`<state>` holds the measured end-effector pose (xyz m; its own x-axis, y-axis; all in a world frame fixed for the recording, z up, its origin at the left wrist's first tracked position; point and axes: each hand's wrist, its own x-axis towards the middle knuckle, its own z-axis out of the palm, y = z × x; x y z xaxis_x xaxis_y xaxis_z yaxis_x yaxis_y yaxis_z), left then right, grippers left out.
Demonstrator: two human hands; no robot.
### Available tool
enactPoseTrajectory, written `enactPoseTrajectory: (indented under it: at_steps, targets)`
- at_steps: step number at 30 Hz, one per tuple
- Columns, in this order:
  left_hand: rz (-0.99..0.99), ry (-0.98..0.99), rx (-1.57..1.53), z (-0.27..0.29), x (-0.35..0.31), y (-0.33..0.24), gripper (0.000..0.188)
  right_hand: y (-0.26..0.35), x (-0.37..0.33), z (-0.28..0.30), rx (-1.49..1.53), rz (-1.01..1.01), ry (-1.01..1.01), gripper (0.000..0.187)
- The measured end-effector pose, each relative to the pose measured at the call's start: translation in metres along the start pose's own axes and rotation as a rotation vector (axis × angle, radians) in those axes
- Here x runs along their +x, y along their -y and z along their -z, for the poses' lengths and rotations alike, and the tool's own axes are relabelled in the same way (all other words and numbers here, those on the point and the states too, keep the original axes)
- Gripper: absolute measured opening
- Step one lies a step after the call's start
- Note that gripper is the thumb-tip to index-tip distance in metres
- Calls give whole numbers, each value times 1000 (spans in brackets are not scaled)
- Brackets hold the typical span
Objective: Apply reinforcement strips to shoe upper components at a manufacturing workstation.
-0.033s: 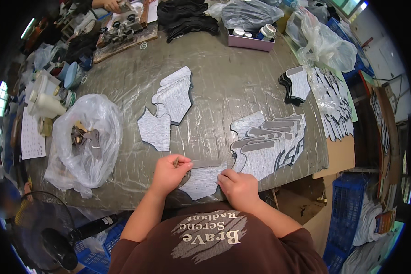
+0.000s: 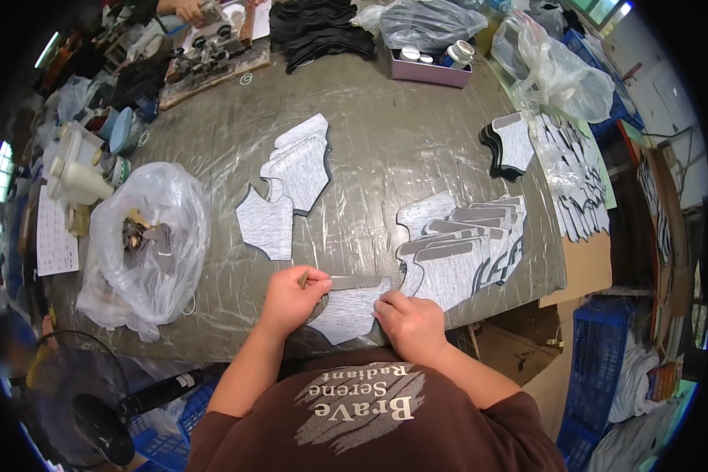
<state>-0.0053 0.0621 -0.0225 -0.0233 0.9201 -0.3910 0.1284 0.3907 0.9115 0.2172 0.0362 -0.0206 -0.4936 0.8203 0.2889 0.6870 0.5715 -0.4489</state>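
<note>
A light grey, streaked fabric piece (image 2: 346,313) with cut-out curves lies at the table's near edge, a darker grey strip (image 2: 362,281) along its far edge. My left hand (image 2: 293,299) is closed, its fingertips at the strip's left end. A thin dark piece (image 2: 303,278) sticks up between its fingers; its kind cannot be made out. My right hand (image 2: 409,321) pinches the right edge of the fabric piece, its fingertips pressed together. Just right of it overlap several similar pieces (image 2: 448,271) with grey strips on them. More plain streaked pieces (image 2: 299,169) lie stacked farther off, left of the middle.
A clear plastic bag (image 2: 177,267) with dark scraps stands at left, above a fan (image 2: 75,385). At the back are a purple box (image 2: 433,72) with bottles, black pieces (image 2: 318,35) and a co-worker's hand (image 2: 187,9). Another stack (image 2: 513,141) sits at right.
</note>
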Motion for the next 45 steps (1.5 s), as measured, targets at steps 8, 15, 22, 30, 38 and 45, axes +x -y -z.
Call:
enactPoseTrajectory:
  at_steps: [8, 15, 22, 30, 38, 45]
  targets:
    - [2, 26, 87, -5, 2, -4, 8, 0, -2, -4, -75, 4, 7, 15]
    - [16, 23, 95, -5, 3, -6, 7, 0, -2, -5, -48, -1, -32, 16]
    - [21, 8, 127, -8, 3, -7, 7, -1, -4, -6, -110, 22, 0, 14]
    - [-142, -52, 362, -10, 2, -7, 10, 2, -1, -2, -129, -2, 55, 10]
    - [-395, -96, 786, -10, 6, -7, 10, 0, 3, 3, -30, -64, 23, 17]
    - [-96, 157, 34, -9, -7, -27, 13, -2, 15, 26, 626, -516, -70, 23]
